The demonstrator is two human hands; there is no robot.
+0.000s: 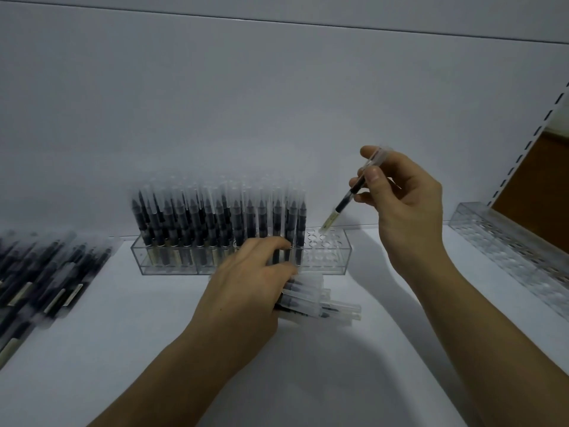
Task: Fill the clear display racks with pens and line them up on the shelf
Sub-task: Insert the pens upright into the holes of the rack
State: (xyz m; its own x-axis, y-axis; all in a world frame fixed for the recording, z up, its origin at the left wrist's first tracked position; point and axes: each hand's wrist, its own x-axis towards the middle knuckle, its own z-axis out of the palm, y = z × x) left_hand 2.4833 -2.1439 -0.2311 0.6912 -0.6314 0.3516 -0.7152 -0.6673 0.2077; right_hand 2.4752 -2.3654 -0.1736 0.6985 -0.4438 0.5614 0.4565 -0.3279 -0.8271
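A clear display rack [328, 257] stands on the white shelf against the back wall. Several black pens [215, 220] stand upright in it, and its right end shows open holes. My right hand [403, 204] pinches one pen [345, 201] between thumb and fingers, tilted, with its lower tip just above the open holes. My left hand [252, 291] lies in front of the rack over a small bundle of loose pens [320, 306] on the shelf, fingers curled round them, fingertips near the rack's front wall.
A heap of loose pens [43, 278] lies at the left edge of the shelf [154, 349]. A second clear rack [517, 254], with no pens in it, stands along the right side. A slotted shelf upright [535, 127] rises at the right.
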